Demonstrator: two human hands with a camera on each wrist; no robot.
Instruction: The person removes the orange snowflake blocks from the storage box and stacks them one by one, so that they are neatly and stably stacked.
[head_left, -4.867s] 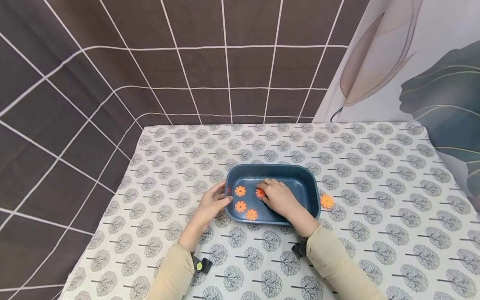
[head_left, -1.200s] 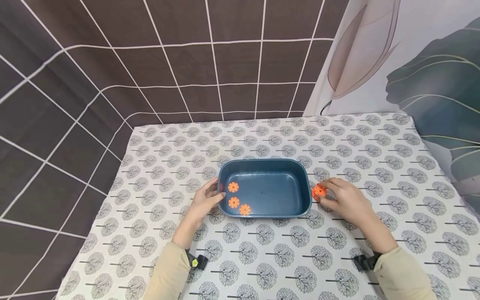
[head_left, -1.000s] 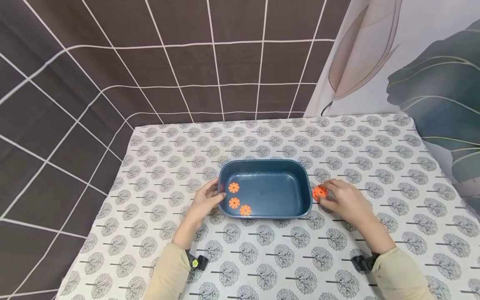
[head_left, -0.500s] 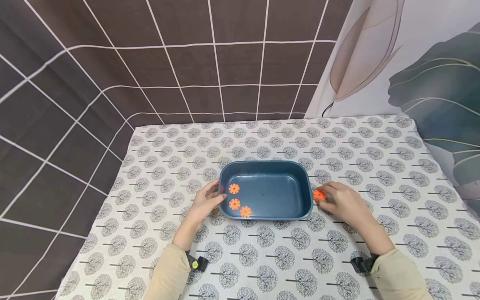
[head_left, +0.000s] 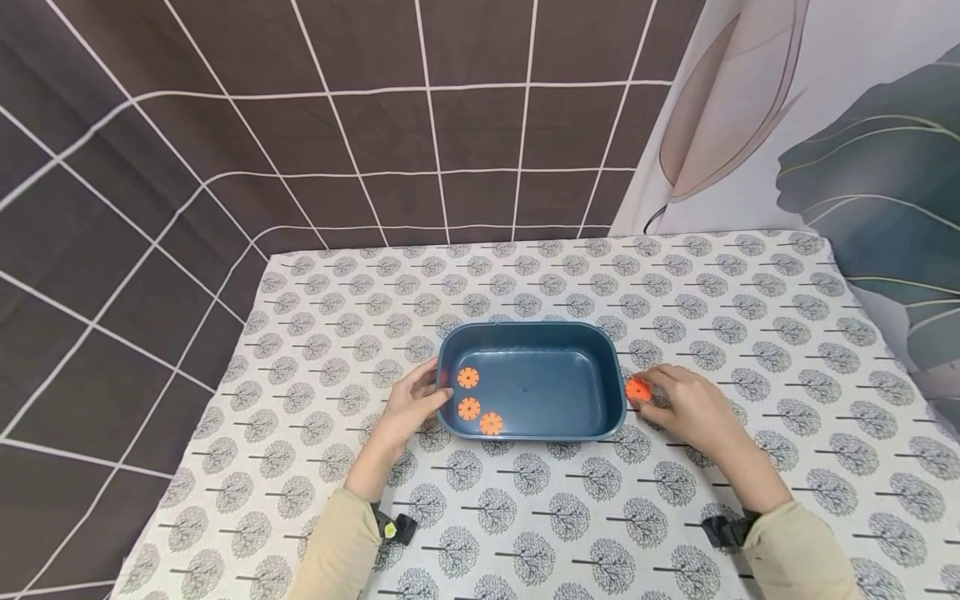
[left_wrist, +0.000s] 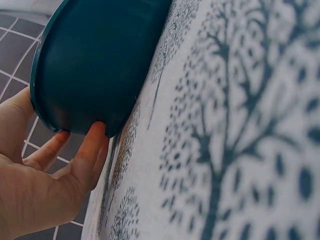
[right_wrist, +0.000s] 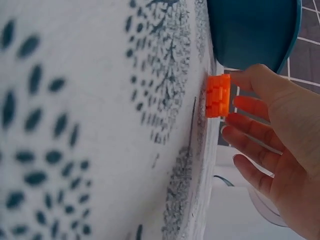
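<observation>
A dark blue plastic basin (head_left: 531, 437) stands on the table. My left hand (head_left: 407, 406) grips its left end, thumb over the rim and fingers against the outside wall; the left wrist view shows the fingertips (left_wrist: 98, 131) at the wall's lower part. Three orange notched discs, like interlocking building discs, lie flat at the basin's left end, one of them a front disc (head_left: 491, 423). Just outside the right end, a stack of orange discs (right_wrist: 217, 96) sits on the cloth. My right hand (head_left: 693, 410) holds this stack between thumb and fingers.
A white cloth (head_left: 525, 533) printed with grey trees covers the table. Behind it hangs a brown curtain (head_left: 405, 133) with white grid lines. At the right is a pale curtain (head_left: 862, 150) with a leaf pattern.
About five seconds ago my right hand was inside the basin at an orange disc; now that disc's spot is bare and the hand is at the stack outside. Over the last half second little moved.
</observation>
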